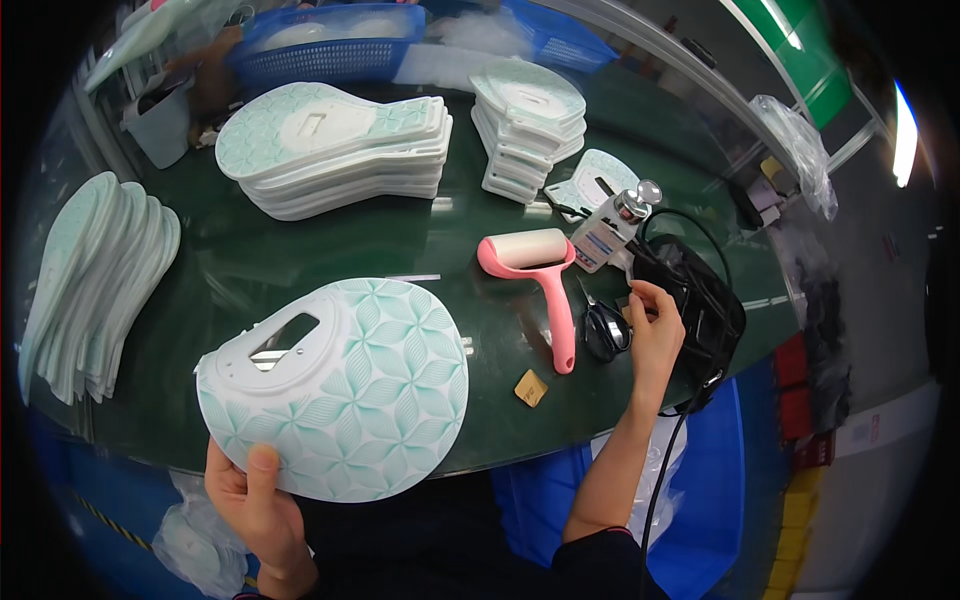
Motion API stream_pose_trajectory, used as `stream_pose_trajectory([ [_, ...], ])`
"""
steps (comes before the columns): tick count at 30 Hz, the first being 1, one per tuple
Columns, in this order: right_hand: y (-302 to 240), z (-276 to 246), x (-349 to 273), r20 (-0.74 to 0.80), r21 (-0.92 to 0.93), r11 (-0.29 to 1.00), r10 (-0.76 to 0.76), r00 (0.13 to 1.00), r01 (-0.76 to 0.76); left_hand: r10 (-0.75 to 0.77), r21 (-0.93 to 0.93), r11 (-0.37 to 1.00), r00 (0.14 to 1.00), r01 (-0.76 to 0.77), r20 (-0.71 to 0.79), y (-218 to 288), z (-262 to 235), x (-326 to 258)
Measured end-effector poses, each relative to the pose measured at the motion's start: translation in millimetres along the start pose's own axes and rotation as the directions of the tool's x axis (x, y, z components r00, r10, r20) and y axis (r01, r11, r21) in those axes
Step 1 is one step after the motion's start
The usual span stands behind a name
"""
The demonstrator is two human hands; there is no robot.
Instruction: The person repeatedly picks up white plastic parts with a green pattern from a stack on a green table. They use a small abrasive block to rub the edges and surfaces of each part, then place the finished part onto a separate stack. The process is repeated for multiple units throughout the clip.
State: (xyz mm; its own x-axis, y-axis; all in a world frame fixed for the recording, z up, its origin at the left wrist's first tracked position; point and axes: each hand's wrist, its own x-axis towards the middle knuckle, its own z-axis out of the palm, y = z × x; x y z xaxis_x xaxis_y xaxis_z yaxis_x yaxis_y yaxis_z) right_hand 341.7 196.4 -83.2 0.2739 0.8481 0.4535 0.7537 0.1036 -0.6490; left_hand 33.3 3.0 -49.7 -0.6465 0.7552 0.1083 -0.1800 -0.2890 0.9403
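Note:
My left hand (258, 500) grips a rounded white plastic panel (400, 390) by its lower left edge, thumb on top. The panel has a mint-green petal pattern and a cut-out at its upper left, and is held tilted above the green table. My right hand (657, 330) has thumb and forefinger pinched together beside a clear pump bottle (605, 232) with a metal top. A small whitish bit shows at those fingertips; what it is I cannot make out. Left of this hand lie dark-handled scissors (605, 330) and a pink-handled lint roller (556, 315).
Stacked patterned panels stand at the left (95, 290), back middle (340, 160) and back right (525, 125). A smaller panel piece (605, 172) lies behind the bottle. A brown paper square (530, 388) sits near the front edge. Black bag with cables (695, 300) at right; blue bin (715, 470) below.

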Motion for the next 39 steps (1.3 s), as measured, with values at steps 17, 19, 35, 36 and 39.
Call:
stream_pose_trajectory([
  [17,26.7,45.4,50.3,0.301,-0.476,0.839,-0.126,0.945,0.264,-0.026,-0.047,0.999,1.000,0.026,0.016,-2.0,-2.2,-0.2],
  [19,36.8,49.9,57.3,0.319,-0.495,0.823,-0.126,0.939,0.278,-0.035,-0.047,0.998,0.999,0.036,0.023,-3.2,-3.6,-1.1],
  [35,30.0,57.4,57.1,0.240,-0.529,0.809,-0.148,0.959,0.257,-0.057,-0.055,0.996,0.992,0.064,0.113,-7.0,-9.3,-5.0],
  [36,27.0,56.2,55.2,0.227,-0.537,0.807,-0.142,0.964,0.246,-0.060,-0.056,0.996,0.992,0.066,0.112,-7.2,-9.2,-5.4],
  [39,13.6,48.2,46.3,0.199,-0.557,0.796,-0.146,0.969,0.234,-0.074,-0.094,0.992,0.995,0.080,0.070,-2.9,-2.9,-5.2],
])
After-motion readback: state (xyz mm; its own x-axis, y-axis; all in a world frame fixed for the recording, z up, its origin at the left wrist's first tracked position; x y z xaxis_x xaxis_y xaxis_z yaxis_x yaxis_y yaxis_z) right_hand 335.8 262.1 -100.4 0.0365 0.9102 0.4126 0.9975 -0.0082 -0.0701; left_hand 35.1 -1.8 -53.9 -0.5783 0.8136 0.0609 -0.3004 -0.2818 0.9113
